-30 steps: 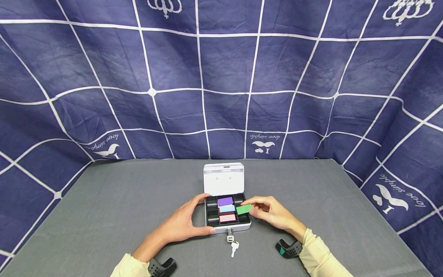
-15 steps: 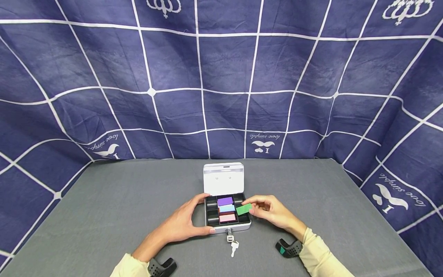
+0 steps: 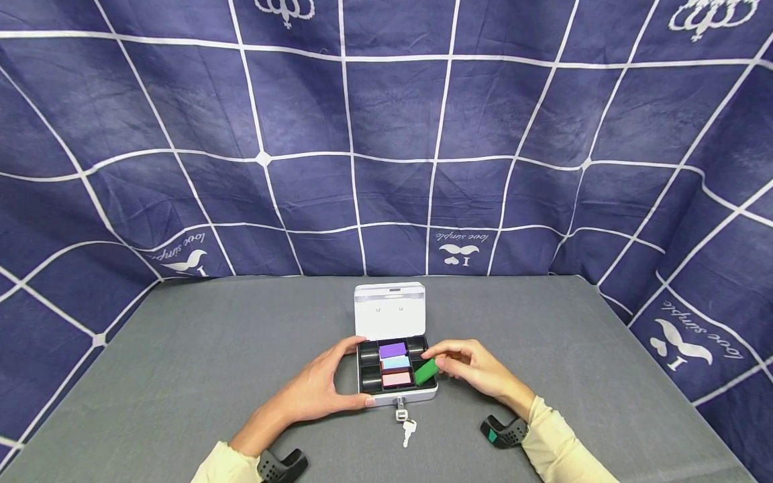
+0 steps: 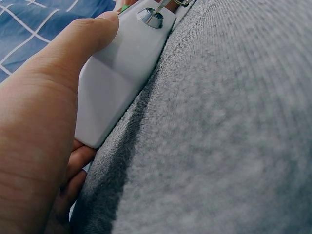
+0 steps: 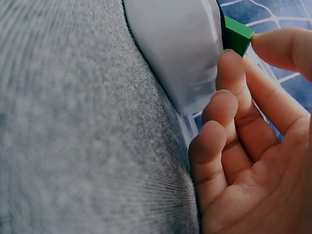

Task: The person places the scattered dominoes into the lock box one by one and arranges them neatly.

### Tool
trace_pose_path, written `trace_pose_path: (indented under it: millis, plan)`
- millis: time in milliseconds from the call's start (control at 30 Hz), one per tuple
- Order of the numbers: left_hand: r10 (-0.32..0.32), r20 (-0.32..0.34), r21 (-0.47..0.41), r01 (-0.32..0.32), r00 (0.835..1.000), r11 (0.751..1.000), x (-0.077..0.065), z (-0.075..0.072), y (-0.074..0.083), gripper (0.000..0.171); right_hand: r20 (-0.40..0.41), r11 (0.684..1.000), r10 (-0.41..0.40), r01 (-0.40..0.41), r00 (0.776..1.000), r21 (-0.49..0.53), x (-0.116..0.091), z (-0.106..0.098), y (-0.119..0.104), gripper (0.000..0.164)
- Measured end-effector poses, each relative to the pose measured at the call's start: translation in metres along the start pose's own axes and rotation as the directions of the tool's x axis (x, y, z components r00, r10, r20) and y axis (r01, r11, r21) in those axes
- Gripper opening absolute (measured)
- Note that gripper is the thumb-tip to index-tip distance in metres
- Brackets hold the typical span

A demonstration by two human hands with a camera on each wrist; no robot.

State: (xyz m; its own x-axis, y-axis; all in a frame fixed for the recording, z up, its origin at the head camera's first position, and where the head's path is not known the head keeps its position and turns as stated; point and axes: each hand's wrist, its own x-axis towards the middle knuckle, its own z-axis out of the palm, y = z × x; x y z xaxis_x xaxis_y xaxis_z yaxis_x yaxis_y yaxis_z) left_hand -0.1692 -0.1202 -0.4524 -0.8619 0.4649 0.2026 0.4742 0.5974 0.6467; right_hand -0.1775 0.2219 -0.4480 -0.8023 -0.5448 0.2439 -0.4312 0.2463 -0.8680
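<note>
A white cash box (image 3: 390,315) stands with its lid raised, a black divided tray (image 3: 370,377) inside. My left hand (image 3: 317,386) holds the box by its left side, thumb on the front wall and fingers round the side and back. My right hand (image 3: 477,369) pinches a green block (image 3: 426,371) between thumb and fingers, tilted over the tray's right compartments. In the right wrist view, the end of the green block (image 5: 237,35) shows above the box wall. Down the tray's middle lie a purple block (image 3: 392,350), a light blue block (image 3: 395,363) and a pink block (image 3: 396,380).
A key (image 3: 409,429) hangs on a ring from another key in the front lock (image 4: 152,18). Grey cloth (image 3: 253,322) covers the table. Behind it hangs a blue curtain (image 3: 392,194) with white lines. Black wrist straps (image 3: 504,433) sit near both cuffs.
The green block has turned in my right fingers, its near left end dipping lower into the tray's right side. My left hand keeps its hold on the box.
</note>
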Motion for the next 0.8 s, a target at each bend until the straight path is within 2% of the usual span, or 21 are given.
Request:
trace_pose_path:
  millis: [567,800]
  plan:
    - [-0.011,0.001,0.014,0.011,1.000,1.000,0.0000,0.0005,0.0002,0.097,0.013,1.000,-0.023,0.023,1.000,0.005,0.0017,0.0014,-0.0002,0.023]
    - [-0.010,0.003,0.008,0.010,1.000,1.000,-0.0002,0.0000,0.0001,0.097,0.013,1.000,-0.001,0.001,1.000,-0.002,0.0018,0.0019,-0.0004,0.024]
